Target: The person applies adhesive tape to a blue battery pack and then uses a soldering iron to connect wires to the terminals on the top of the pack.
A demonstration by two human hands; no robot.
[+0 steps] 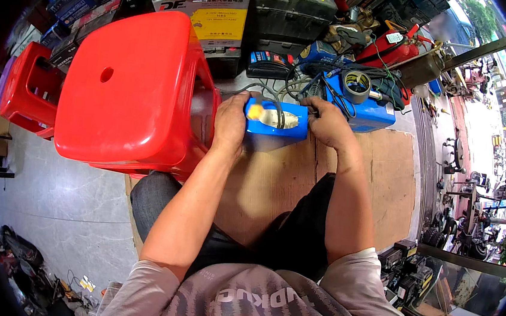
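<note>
A blue box-shaped pack (285, 130) is upright between my two hands, above the cardboard. Its top has a pale oval patch crossed by a dark cable, and a blurred yellow spot shows near its left end. My left hand (230, 126) is closed against the pack's left side, beside the red stool. At the opposite side my right hand (330, 124) grips the pack's edge with bent fingers. Some fingertips of both hands are hidden.
A large red stool (120, 92) stands close on my left. Flattened cardboard (378, 175) covers the floor before me. Another blue pack (368, 117) carries a tape roll (356, 86) and cables. Behind are battery boxes (223, 20), a black case (293, 11) and a red fire extinguisher (389, 48).
</note>
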